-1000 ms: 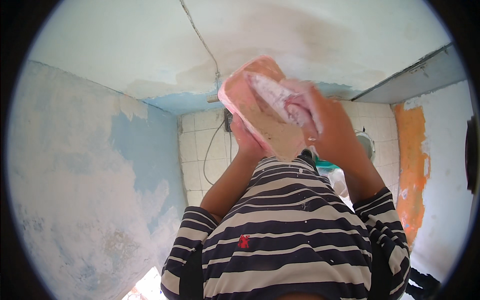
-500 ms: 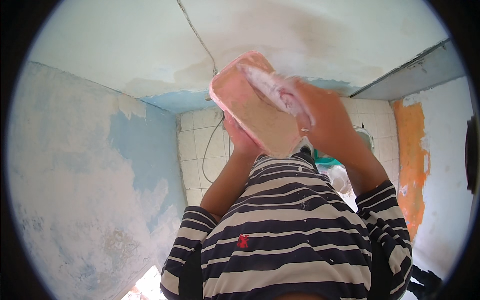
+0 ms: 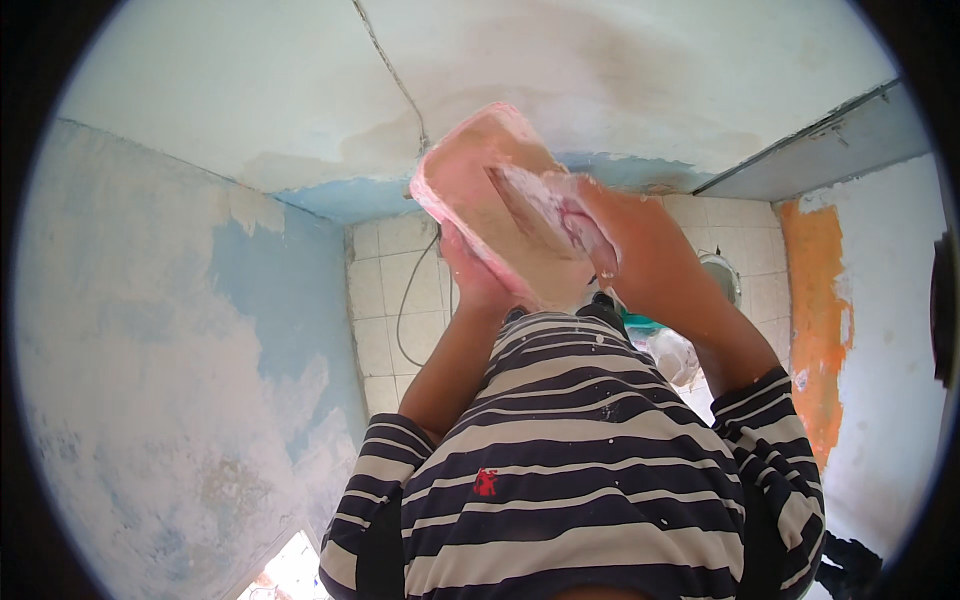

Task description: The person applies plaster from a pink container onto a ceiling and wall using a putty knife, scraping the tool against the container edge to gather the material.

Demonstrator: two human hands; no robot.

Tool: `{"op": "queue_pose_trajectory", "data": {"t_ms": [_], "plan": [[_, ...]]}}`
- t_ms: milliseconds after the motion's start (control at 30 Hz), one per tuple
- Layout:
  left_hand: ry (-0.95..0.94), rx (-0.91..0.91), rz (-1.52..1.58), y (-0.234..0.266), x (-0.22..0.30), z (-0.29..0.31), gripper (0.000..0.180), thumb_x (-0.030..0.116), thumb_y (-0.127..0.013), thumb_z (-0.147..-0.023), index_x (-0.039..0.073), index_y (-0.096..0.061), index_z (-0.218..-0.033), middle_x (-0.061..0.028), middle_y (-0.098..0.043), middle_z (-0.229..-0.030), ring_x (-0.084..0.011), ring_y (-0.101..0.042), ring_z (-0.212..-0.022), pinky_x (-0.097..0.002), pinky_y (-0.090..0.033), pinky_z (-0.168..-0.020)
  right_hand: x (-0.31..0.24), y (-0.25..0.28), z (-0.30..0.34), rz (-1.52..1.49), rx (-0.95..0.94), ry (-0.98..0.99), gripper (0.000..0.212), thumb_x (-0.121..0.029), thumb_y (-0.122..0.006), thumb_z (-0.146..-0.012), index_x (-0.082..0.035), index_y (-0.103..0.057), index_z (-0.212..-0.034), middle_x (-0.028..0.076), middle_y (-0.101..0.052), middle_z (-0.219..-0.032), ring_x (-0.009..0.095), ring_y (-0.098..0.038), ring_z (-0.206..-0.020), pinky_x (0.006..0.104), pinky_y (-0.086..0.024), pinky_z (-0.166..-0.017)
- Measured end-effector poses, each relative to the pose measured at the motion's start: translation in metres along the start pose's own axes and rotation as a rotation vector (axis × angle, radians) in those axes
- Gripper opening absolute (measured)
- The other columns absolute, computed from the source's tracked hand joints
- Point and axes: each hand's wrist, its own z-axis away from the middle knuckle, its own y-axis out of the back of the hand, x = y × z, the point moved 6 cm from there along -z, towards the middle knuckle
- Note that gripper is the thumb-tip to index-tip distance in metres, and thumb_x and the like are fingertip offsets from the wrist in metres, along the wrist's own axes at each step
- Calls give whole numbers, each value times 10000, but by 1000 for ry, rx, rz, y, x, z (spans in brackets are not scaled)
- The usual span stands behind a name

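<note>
My left hand (image 3: 475, 272) grips a pink, rounded rectangular tray (image 3: 428, 194) along its left side and holds it out in front of my waist. A pinkish-brown surface, with smears that look like putty, shows inside the tray. Closed around a white-smeared scraper (image 3: 538, 203), my right hand (image 3: 645, 240) is over the tray's right side. The scraper's long edge lies against or just above the tray's inner surface; contact cannot be told for certain. Motion blurs the right fingers, and the scraper's handle is hidden in the hand.
Ahead stands a pale wall (image 3: 300, 90) with a cable (image 3: 390, 70) hanging down it. A patchy blue-and-white wall (image 3: 170, 340) is at left, an orange-patched one (image 3: 815, 300) at right. Below, a bucket (image 3: 722, 275) and a plastic bag (image 3: 672, 355) rest on the tiled floor (image 3: 385, 280).
The scraper has shifted slightly down in the tray, with my right hand moving a little left. The tray has moved slightly left, still in my left hand.
</note>
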Motion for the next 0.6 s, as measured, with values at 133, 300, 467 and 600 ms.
{"op": "queue_pose_trajectory", "data": {"t_ms": [133, 300, 467, 600], "plan": [[36, 19, 53, 3, -6, 1, 713, 603, -349, -989, 90, -348, -1484, -114, -472, -1441, -296, -476, -1312, -455, -399, -1093, -5, 0, 8, -34, -151, -93, 427, -4, -592, -827, -38, -537, -1249, 241, -651, -1035, 433, -625, -941, 476, -494, -767], [61, 9, 121, 5, -16, 3, 699, 591, -338, -1001, 91, -342, -1489, -117, -467, -1450, -294, -476, -1315, -450, -394, -1100, 0, 11, 0, 65, 70, 3, 395, -47, -577, -885, -22, -537, -1277, 221, -661, -1039, 424, -630, -929, 455, -504, -766], [67, -51, 198, -3, -6, 9, 699, 596, -313, -1009, 94, -335, -1496, -115, -461, -1460, -288, -476, -1317, -441, -394, -1103, 4, -5, 12, 209, -31, 52, 418, -31, -608, -836, -21, -560, -1251, 203, -666, -1096, 395, -634, -998, 465, -502, -832], [165, 148, 89, 8, -26, 13, 688, 591, -310, -1015, 101, -332, -1498, -113, -454, -1467, -290, -484, -1309, -441, -409, -1090, 15, -4, 13, 138, -80, -1, 451, -17, -598, -823, -31, -556, -1272, 207, -666, -1077, 404, -639, -956, 433, -517, -818]]}}
